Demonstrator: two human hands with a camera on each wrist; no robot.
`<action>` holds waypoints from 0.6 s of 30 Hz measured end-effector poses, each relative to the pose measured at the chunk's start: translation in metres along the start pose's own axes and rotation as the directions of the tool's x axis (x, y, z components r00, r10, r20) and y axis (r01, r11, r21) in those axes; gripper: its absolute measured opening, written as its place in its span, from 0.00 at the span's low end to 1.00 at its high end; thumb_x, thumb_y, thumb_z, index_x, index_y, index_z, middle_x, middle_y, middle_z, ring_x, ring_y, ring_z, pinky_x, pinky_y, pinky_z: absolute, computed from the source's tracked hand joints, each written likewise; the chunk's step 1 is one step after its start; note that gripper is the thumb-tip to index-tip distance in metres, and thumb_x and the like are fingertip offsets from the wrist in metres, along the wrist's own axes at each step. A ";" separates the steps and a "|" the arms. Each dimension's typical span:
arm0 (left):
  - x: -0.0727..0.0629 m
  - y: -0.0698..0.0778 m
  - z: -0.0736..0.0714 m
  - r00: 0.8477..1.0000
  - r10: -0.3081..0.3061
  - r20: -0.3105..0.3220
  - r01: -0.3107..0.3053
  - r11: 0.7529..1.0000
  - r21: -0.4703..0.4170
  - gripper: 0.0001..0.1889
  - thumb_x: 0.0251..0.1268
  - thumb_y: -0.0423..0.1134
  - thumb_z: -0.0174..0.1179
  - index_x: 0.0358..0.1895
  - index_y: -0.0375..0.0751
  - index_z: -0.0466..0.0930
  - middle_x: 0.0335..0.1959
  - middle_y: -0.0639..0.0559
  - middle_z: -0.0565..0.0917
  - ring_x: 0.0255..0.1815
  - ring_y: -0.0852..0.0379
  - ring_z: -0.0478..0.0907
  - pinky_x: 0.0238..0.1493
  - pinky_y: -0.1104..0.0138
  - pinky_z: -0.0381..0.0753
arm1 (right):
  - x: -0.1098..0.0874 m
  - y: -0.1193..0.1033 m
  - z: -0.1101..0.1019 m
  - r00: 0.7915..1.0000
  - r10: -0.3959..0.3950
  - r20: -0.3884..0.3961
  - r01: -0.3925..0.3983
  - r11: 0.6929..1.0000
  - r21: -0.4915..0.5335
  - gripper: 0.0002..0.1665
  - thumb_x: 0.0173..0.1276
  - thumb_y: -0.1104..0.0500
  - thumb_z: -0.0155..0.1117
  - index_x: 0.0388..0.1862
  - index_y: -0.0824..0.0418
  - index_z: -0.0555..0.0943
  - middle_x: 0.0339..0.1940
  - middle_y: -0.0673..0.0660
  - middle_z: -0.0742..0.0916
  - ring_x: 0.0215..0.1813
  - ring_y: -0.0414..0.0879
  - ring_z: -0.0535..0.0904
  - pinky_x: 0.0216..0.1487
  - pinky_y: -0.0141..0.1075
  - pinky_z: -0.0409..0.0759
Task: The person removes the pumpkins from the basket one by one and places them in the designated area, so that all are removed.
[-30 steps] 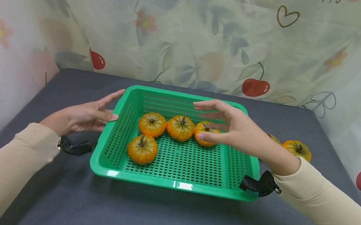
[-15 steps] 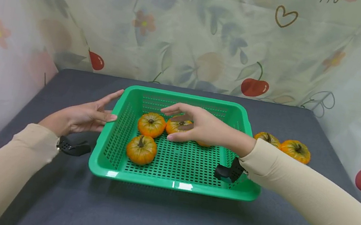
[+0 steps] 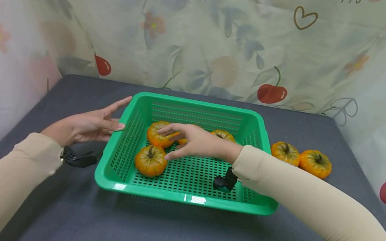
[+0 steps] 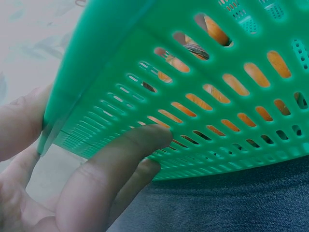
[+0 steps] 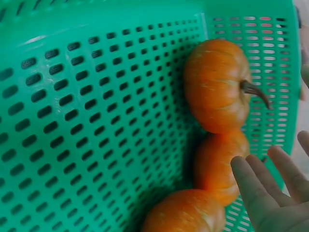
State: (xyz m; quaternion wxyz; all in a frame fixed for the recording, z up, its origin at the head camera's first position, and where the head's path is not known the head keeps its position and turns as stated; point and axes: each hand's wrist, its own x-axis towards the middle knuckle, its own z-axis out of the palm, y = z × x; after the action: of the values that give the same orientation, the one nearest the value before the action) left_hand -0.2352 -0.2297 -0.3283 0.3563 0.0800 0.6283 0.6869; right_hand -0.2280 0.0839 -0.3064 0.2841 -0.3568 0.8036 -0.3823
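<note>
A green perforated plastic basket (image 3: 181, 197) holds several small orange pumpkins. My left hand (image 3: 90, 125) touches its left side from outside; in the left wrist view a fingertip (image 4: 161, 135) lies against the slotted wall. My right hand (image 3: 199, 141) is over the basket with relaxed, spread fingers and nothing in them. Its fingertips are nearest the front-left pumpkin (image 3: 150, 163) and the back-left pumpkin (image 3: 155, 135). Behind the right hand, the middle pumpkin is mostly hidden, and the back-right pumpkin (image 3: 224, 134) is partly covered. The right wrist view shows a stemmed pumpkin (image 5: 215, 82) by the wall.
Right of the basket, a pumpkin (image 3: 284, 152) and another pumpkin (image 3: 316, 163) sit side by side on the dark grey tablecloth (image 3: 174, 235). A patterned curtain (image 3: 206, 34) hangs behind and along both sides.
My right hand has moved left and slightly nearer across the basket, from over the back-right pumpkin to the left-hand pumpkins. The left hand stays at the basket's side.
</note>
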 end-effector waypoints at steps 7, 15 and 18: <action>0.000 0.000 0.000 1.000 -0.001 -0.004 0.001 1.000 -0.001 0.50 0.71 0.28 0.52 0.75 0.78 0.29 0.77 0.34 0.46 0.51 0.51 0.83 0.52 0.54 0.84 | 0.011 0.006 0.009 0.999 0.005 0.043 -0.005 1.000 -0.004 0.39 0.62 0.59 0.71 0.71 0.55 0.67 0.71 0.52 0.72 0.69 0.51 0.70 0.56 0.31 0.81; 0.000 0.000 -0.001 1.000 0.000 0.011 0.000 1.000 -0.009 0.50 0.72 0.28 0.52 0.75 0.78 0.28 0.78 0.34 0.44 0.52 0.51 0.83 0.52 0.55 0.84 | 0.021 0.010 0.019 0.998 0.032 0.059 -0.029 0.998 -0.049 0.38 0.62 0.58 0.71 0.71 0.54 0.68 0.69 0.50 0.74 0.70 0.48 0.69 0.62 0.38 0.78; 0.000 0.000 -0.001 1.000 -0.001 0.012 0.001 1.000 -0.006 0.50 0.72 0.28 0.52 0.75 0.79 0.28 0.78 0.34 0.44 0.52 0.51 0.83 0.52 0.55 0.83 | 0.024 0.012 0.022 0.997 0.036 0.063 -0.031 0.996 -0.084 0.40 0.61 0.57 0.72 0.71 0.53 0.68 0.70 0.49 0.74 0.69 0.48 0.69 0.65 0.40 0.75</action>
State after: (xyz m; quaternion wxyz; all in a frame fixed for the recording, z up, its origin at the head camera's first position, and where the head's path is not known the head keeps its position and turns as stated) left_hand -0.2358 -0.2305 -0.3287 0.3605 0.0827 0.6243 0.6881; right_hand -0.2303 0.0611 -0.3322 0.3013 -0.3670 0.8150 -0.3322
